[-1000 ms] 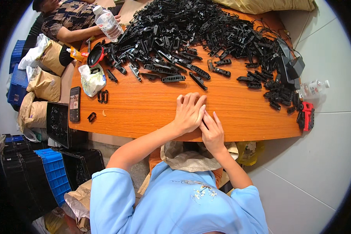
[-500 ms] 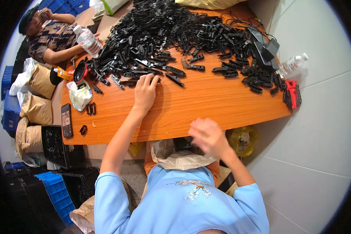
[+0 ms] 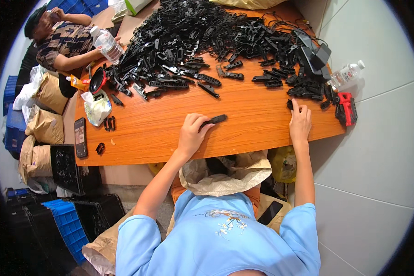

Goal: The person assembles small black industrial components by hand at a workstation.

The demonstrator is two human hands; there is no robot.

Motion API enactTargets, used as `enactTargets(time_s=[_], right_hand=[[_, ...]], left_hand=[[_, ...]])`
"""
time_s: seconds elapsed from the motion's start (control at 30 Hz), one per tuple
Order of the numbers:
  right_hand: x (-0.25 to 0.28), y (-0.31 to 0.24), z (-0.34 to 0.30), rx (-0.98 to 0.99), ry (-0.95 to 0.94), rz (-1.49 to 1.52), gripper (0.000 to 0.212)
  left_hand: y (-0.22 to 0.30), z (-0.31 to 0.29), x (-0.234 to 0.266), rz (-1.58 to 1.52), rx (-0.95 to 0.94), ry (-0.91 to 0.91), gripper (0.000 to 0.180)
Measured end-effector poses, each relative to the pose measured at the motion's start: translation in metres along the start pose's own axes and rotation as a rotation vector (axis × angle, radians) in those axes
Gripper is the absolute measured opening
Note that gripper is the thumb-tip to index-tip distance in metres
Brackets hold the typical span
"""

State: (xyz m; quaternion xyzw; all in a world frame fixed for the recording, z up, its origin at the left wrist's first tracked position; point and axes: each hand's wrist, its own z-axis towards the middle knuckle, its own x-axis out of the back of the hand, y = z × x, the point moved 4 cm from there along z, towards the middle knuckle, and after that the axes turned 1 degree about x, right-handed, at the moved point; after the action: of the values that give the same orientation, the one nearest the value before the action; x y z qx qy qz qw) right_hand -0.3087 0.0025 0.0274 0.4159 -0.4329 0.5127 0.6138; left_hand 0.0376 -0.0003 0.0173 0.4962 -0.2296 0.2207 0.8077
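Withdrawn from the heap of black plastic parts [image 3: 184, 41], the left hand [image 3: 204, 124] pinches a long black part [image 3: 217, 119] projecting rightward beyond its fingertips; the right hand [image 3: 301, 122], shifted outward, has a small black piece [image 3: 290, 105] just left of its fingertips, whether pinched cannot be told.

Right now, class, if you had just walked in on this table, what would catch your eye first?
A great heap of black plastic parts spreads across the far side of the wooden table. Nearer, the left hand grips a long black part, while the right hand touches a small black piece toward the table's right end.
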Motion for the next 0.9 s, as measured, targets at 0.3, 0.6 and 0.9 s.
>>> enactTargets(time_s=[0.3, 0.6, 0.9], right_hand=[[0.038, -0.078, -0.011, 0.105, -0.007, 0.435, 0.039], [0.034, -0.169, -0.019, 0.199, -0.141, 1.414, 0.029], [0.017, -0.179, -0.030, 0.495, -0.024, 1.101, 0.036]], left_hand=[[0.001, 0.000, -0.001, 0.016, -0.120, -0.035, 0.032], [-0.007, -0.005, -0.002, -0.084, 0.020, -0.045, 0.059], [-0.013, -0.006, -0.005, -0.072, 0.030, -0.060, 0.064]])
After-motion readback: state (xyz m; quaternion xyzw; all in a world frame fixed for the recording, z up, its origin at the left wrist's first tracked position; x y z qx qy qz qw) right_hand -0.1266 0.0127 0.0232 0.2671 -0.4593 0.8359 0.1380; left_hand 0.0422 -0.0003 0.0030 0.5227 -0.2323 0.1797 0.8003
